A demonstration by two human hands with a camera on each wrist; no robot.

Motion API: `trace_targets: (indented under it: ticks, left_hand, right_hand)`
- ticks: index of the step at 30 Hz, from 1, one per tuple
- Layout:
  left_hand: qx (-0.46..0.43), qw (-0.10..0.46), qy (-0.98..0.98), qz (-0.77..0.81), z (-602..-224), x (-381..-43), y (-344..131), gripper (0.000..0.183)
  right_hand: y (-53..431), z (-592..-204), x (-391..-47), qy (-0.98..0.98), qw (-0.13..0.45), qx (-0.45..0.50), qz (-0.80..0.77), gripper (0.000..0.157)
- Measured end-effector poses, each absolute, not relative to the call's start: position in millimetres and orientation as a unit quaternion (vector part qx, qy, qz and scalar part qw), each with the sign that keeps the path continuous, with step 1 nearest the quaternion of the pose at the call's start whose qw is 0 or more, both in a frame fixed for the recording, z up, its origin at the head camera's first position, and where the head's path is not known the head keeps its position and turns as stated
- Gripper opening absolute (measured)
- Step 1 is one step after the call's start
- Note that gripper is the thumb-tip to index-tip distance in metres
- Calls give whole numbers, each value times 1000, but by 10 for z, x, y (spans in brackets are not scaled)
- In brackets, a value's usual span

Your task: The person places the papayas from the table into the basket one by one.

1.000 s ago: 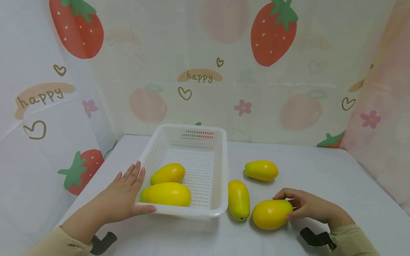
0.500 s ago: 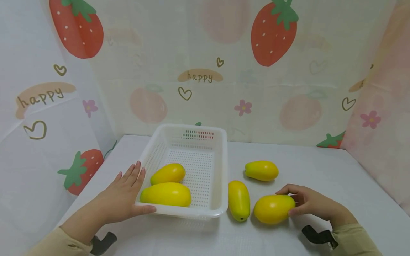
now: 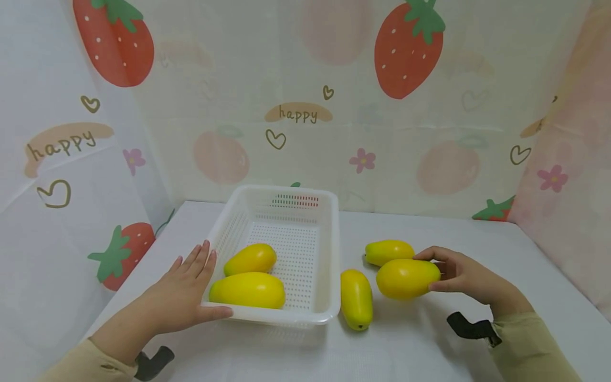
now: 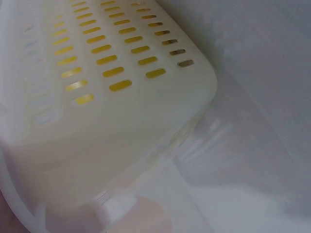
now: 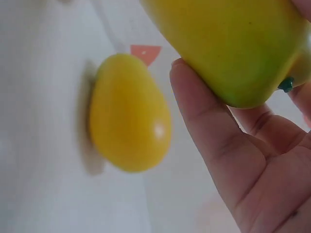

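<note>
My right hand (image 3: 470, 278) grips a yellow papaya (image 3: 406, 278) with green at one end, lifted off the table. Seen from the right wrist, thumb and fingers (image 5: 209, 121) hold the papaya's greenish stem end. A white perforated basket (image 3: 334, 254) stands left of it. My left hand (image 3: 183, 294) rests on the basket's near left corner, fingers straight along the side and thumb over the front rim. Inside the basket lie two papayas, a smaller one (image 3: 250, 259) behind a larger one (image 3: 247, 290). From the left wrist, the slotted basket wall (image 4: 136, 111) fills much of the view.
Beside the basket's right wall another papaya (image 3: 356, 300) lies on the white table (image 3: 515, 260). One more papaya (image 3: 386, 251) sits farther back, partly overlapped by the held one in the head view. A printed cloth (image 3: 305, 159) hangs behind the table.
My right hand has raised the papaya off the table and moved it away from me, toward the far papaya. The left hand and basket have stayed put.
</note>
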State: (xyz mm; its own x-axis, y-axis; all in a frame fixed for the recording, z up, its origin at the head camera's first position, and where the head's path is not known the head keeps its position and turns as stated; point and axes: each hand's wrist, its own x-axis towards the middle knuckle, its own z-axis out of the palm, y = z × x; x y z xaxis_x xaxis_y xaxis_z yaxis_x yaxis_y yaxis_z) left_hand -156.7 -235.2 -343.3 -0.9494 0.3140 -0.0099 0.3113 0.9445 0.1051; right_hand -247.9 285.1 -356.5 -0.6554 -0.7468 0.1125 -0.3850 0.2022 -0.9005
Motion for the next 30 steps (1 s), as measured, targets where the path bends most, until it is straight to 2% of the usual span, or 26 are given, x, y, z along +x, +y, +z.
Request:
trace_targets:
  ticks: [7,30]
  left_hand:
    - [157,17,986,46,-3428,-1562,-2348,119]
    - [155,19,987,41,-3407,-1557,-2352,118]
  right_hand:
    - [2729,-3368,-2565,772,153,-385,-483,42]
    - [1904,-2897,-2898,781,143,-412,-447,42]
